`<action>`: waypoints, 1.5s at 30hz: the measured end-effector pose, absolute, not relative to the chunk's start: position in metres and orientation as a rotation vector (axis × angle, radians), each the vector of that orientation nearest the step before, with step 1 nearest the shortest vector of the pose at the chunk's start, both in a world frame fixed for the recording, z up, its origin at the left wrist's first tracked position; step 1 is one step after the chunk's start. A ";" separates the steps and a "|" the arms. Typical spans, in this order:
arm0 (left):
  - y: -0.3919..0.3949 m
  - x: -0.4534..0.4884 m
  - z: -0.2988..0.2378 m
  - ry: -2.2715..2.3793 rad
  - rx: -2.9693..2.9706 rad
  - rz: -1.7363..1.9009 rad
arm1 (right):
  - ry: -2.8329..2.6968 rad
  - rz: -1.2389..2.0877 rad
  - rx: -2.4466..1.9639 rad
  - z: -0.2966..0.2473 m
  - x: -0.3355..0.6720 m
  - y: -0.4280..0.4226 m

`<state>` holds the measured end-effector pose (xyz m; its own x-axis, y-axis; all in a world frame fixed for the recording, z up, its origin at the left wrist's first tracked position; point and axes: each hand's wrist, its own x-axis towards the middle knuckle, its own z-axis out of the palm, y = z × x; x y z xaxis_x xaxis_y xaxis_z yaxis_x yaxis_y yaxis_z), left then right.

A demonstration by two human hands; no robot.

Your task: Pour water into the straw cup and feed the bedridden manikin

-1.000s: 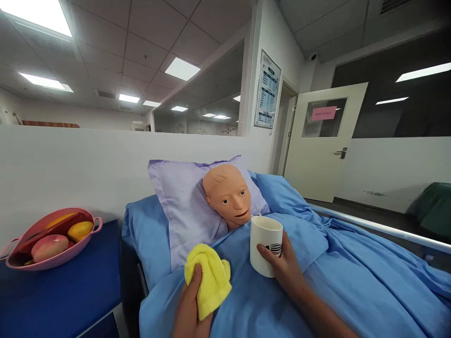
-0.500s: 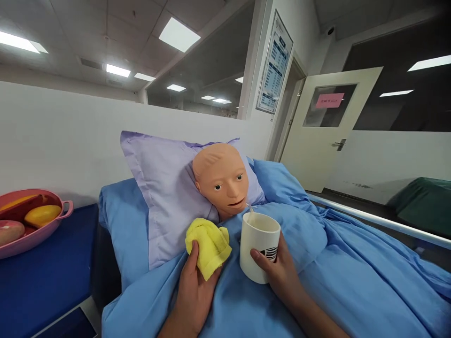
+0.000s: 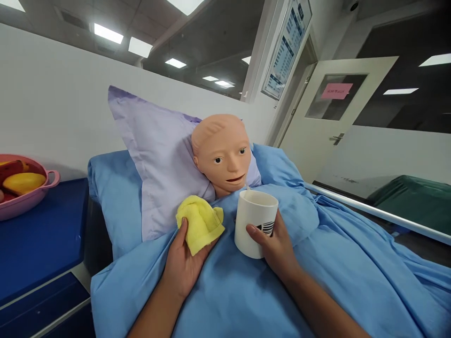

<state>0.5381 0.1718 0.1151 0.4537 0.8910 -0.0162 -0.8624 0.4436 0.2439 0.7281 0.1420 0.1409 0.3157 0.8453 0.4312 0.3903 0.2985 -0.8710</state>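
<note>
My left hand (image 3: pixel 185 267) holds a folded yellow towel (image 3: pixel 199 223), thumb on its near face. In my right hand (image 3: pixel 276 249) is a white mug (image 3: pixel 252 225) with black stripes, upright, gripped round its right side. A short pale straw (image 3: pixel 247 188) shows at the mug's far rim. Just behind the mug lies a manikin's head (image 3: pixel 225 155), mouth slightly open, on a lilac pillow (image 3: pixel 158 164). A blue quilt (image 3: pixel 225 291) covers the manikin up to the neck, beneath both hands. What is inside the mug is hidden.
At the left, a pink basin (image 3: pixel 33 197) with fruit-like items stands on a blue-topped bedside cabinet (image 3: pixel 42 244). A white bed rail (image 3: pixel 373 211) runs along the right. Beyond it are a door (image 3: pixel 317 126) and a dark green covered object (image 3: pixel 412 202).
The camera view has tilted downward, so everything sits higher in the picture. Both hands keep their hold on the towel and the mug, and the mug stays near the manikin's chin.
</note>
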 end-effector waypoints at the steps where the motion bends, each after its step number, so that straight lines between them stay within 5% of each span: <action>1: 0.171 0.538 0.115 0.140 0.212 1.088 | -1.282 0.471 -1.301 0.141 0.728 0.142; 14: 0.170 0.533 0.108 0.095 0.217 1.071 | -1.226 0.821 -1.182 0.151 0.740 0.147; 45: 0.167 0.533 0.104 0.086 0.278 1.067 | -1.305 0.670 -1.270 0.150 0.731 0.138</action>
<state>0.5335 0.1672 0.1041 0.4836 0.8729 0.0645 -0.8515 0.4521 0.2657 0.7311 0.1380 0.1500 0.2219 0.9212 0.3196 0.2775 0.2545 -0.9264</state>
